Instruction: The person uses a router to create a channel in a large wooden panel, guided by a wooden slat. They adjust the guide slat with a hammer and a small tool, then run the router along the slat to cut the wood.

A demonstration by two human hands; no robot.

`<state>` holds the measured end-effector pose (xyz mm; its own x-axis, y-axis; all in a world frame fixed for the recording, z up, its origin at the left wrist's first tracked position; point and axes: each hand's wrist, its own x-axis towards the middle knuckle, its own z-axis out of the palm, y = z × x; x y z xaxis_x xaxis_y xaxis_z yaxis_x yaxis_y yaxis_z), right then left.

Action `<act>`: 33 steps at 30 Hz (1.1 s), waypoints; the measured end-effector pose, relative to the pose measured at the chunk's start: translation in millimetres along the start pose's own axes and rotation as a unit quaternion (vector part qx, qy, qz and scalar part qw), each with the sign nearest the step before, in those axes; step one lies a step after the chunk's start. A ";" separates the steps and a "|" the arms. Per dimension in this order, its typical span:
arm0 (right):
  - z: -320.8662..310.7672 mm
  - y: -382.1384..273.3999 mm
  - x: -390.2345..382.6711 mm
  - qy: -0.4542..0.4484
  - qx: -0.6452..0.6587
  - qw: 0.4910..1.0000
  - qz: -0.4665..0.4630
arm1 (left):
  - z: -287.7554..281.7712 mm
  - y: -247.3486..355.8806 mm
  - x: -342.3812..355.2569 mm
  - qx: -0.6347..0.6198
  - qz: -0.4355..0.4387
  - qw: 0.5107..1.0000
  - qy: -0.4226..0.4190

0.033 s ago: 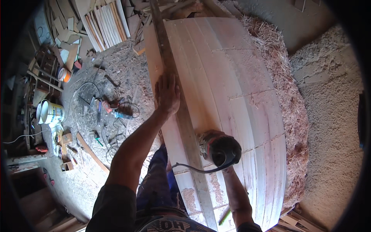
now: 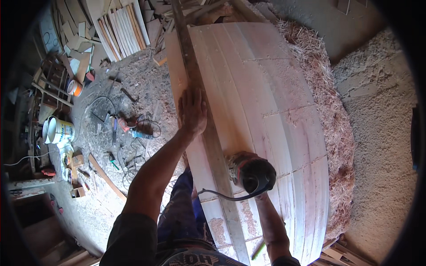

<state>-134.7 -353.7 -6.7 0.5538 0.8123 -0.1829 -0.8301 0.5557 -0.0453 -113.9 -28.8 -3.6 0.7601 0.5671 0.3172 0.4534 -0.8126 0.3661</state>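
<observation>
My left hand lies flat, fingers stretched forward, on a long straight bar. The bar runs lengthwise over a broad panel of pale joined boards. To the right of the bar stands a corded power tool, a router by its look, with a dark round top and a reddish band. My right hand grips it from the near side, its fingers mostly hidden behind the tool body. The tool's base and bit are out of sight. Its black cord crosses the bar toward my legs.
Wood shavings heap along the panel's right edge. A bright green thin object lies on the near boards. On the dusty floor at left are power tools with cords, white buckets and a curved wood strip. Offcuts pile up behind.
The view has tipped very slightly, so the panel and hands sit a little lower in the picture. Both hands keep their places on the bar and the router.
</observation>
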 end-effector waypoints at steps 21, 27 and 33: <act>36.9 -13.3 105.6 -0.027 -0.653 0.754 -0.062 | -9.7 9.5 3.9 -0.013 0.024 1.000 -0.004; 38.1 -19.0 130.9 -0.060 -0.894 0.399 -0.195 | -13.9 9.3 3.9 -0.013 0.026 0.999 -0.020; 47.7 -17.1 168.4 -0.056 -0.876 0.457 -0.145 | -8.8 4.6 0.0 -0.030 0.018 0.999 -0.019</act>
<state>-24.1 -218.0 10.1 0.5751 0.8080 0.1284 0.5552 -0.2702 -0.7867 -116.0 -31.4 5.8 0.7927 0.5315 0.2986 0.3977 -0.8220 0.4075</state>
